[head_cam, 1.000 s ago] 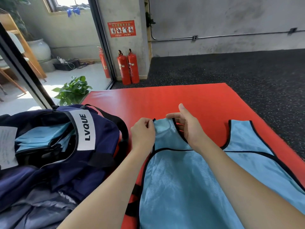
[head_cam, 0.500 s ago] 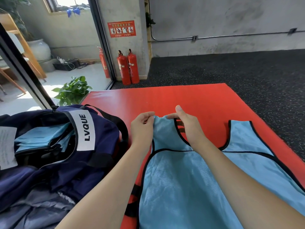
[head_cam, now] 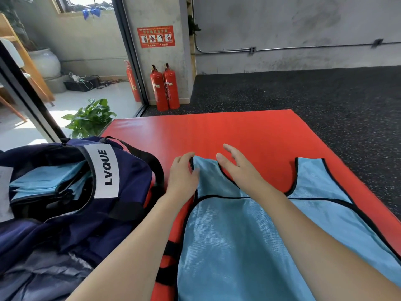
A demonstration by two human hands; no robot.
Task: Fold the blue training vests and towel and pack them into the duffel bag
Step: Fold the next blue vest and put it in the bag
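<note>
— Blue and shiny, that is the vest. Where is it?

— It lies flat on the red mat, close to the person. It has thin black edges. One shoulder strap points up by the hands, the other one lies off to the right.

— What does the left hand do?

— It rests at the left edge of the near strap. Its fingers are loose and a bit bent, and the thumb touches the blue cloth. It does not pinch anything.

— And the right hand?

— It is spread out, fingers straight and apart. It sits over the neck hole, by the strap's right edge. I cannot tell if it touches the cloth or the mat.

— Where is the bag?

— The dark blue duffel bag sits on the left, just beside the vest, partly on the mat. It is open. A white patch on it says LVQUE. More folded blue cloth is already inside.

— What else is there?

— Two red fire extinguishers stand by the grey wall at the back. A green plant grows past the bag. The floor around the mat is black with tiny specks.
</note>
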